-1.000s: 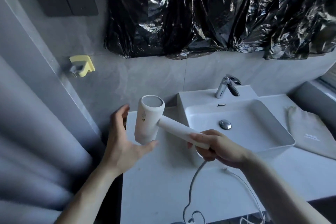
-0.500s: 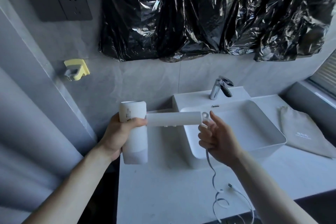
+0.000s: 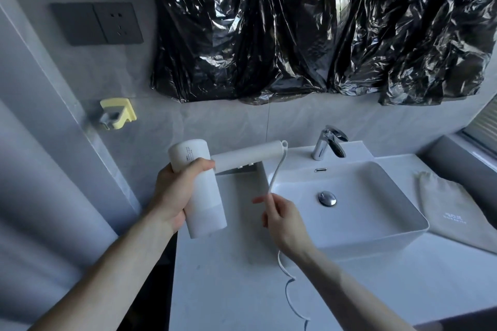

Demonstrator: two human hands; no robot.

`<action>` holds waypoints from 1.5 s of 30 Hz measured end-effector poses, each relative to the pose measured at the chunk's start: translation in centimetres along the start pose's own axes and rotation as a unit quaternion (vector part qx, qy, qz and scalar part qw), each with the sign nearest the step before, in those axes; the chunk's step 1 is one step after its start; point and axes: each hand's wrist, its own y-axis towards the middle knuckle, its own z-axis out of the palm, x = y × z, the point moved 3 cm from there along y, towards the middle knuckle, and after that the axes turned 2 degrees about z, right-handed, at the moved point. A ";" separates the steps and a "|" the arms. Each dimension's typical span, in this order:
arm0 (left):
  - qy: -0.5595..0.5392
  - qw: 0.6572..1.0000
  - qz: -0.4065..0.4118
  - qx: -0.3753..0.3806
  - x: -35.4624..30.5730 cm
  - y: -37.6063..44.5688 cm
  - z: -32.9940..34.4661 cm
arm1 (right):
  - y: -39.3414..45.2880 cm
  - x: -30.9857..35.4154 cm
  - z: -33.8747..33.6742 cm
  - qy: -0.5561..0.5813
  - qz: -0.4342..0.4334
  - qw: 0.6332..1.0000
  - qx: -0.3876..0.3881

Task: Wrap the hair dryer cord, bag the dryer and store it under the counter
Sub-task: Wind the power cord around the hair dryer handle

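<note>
Centre frame: my left hand [image 3: 176, 193] grips the hair dryer [image 3: 199, 188] barrel above the tabletop [image 3: 228, 290]; my right hand [image 3: 282, 219] pinches the cord [image 3: 277, 169] below the handle. Cord unwrapped; the bag [image 3: 454, 209], right, lies unused; storage remains.

Counts at the washbasin

Two bare hands, left [image 3: 177, 193] and right [image 3: 285, 219]; one white plastic hair dryer [image 3: 199, 191] with one white cord [image 3: 277, 172]; one white rectangular basin [image 3: 390, 226]; one chrome tap [image 3: 326, 142]; one grey cloth pouch [image 3: 454, 209]; one yellow wall hook [image 3: 117, 113].
</note>
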 end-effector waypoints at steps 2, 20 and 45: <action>0.004 1.000 0.014 -0.015 0.0 0.1 0.2 | -0.2 0.7 0.2 -0.055 0.003 0.998 0.039; 0.257 0.947 0.193 0.013 2.3 -1.5 0.9 | -2.7 8.0 -3.8 -0.332 -0.163 0.913 0.174; 0.074 0.957 0.104 0.259 0.2 -5.8 0.8 | 3.1 3.4 -11.3 0.031 -0.091 0.985 0.146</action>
